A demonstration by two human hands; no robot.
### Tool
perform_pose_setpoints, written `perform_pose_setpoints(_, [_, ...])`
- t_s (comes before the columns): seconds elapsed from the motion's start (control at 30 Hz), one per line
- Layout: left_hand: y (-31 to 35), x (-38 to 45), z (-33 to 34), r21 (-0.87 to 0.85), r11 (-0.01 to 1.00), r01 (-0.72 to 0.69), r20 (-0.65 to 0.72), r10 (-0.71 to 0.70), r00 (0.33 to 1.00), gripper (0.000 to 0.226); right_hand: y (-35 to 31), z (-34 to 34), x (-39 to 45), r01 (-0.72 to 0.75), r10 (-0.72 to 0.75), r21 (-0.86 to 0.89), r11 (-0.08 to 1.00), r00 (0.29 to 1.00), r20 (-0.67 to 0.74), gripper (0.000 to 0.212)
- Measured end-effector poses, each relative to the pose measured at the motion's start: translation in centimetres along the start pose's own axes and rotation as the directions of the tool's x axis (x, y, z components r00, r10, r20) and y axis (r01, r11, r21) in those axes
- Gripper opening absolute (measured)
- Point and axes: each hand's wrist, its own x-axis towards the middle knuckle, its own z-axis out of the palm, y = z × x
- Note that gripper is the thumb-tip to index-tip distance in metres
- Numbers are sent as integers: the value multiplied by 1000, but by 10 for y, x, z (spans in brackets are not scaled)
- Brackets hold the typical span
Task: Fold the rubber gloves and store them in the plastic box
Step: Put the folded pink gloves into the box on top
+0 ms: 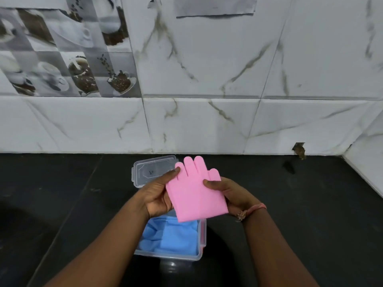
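Both hands, left (158, 195) and right (232, 195), grip pink glove (194, 197) above plastic box (202, 241).

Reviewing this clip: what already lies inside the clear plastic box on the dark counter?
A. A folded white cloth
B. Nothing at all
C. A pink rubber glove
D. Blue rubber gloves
D: blue rubber gloves fill the clear plastic box, while the pink rubber glove is held above it between the left hand and the right hand.
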Motion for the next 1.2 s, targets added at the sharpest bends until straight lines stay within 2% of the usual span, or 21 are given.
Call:
perform_pose_setpoints(0.13, [-9,-22,-27,9,999,34,-110,-33,993,46,15,32,2,-39,42,-89,995,998,36,47])
perform_pose_setpoints(0.23, [-14,-30,-45,-40,999,-23,-166,16,986,39,30,46,1,-58,58,-24,998,998,-10,50])
perform_pose_setpoints(0.3, [-14,-33,-53,-133,988,-77,-172,54,984,32,41,53,-2,-23,24,102,994,1000,-13,57])
perform_pose_setpoints(0.37, [-17,-35,-58,-220,967,-126,-178,87,980,28,58,58,-4,60,-54,332,941,998,-28,72])
perform_pose_setpoints(0.43, [-24,-36,-59,-278,944,-180,-197,128,972,25,76,69,-6,153,-145,453,878,988,-53,69])
perform_pose_setpoints(0.5, [-34,-39,-60,-307,924,-227,-208,168,964,31,92,85,-6,222,-198,419,881,975,-101,55])
perform_pose_setpoints(0.6, [-46,-42,-61,-328,905,-271,-184,220,958,44,99,94,3,299,-232,306,904,943,-237,62])
perform_pose_setpoints(0.7, [-40,-55,-68,-310,930,-196,-100,173,980,42,91,90,4,302,-224,265,916,932,-285,63])
perform_pose_setpoints(0.77, [-26,-61,-80,-251,962,-107,-39,100,994,43,84,83,0,224,-155,251,942,951,-266,60])
perform_pose_setpoints(0.83, [-11,-66,-90,-64,998,-2,-25,1,1000,40,81,77,-3,113,-62,195,974,966,-250,56])
perform_pose_setpoints(0.9, [-2,-68,-94,152,985,82,-51,-75,996,37,77,76,-3,-1,26,94,996,963,-267,52])
perform_pose_setpoints(1.0, [-3,-67,-89,390,916,94,-90,-63,994,44,72,78,0,-121,88,-78,990,937,-339,43])
perform_pose_setpoints(1.1, [-10,-64,-88,479,872,103,-165,-26,986,57,66,81,3,-198,128,-167,966,924,-360,42])
perform_pose_setpoints(1.2, [-12,-66,-88,555,823,124,-206,-8,979,48,67,79,2,-237,161,-179,955,920,-358,41])
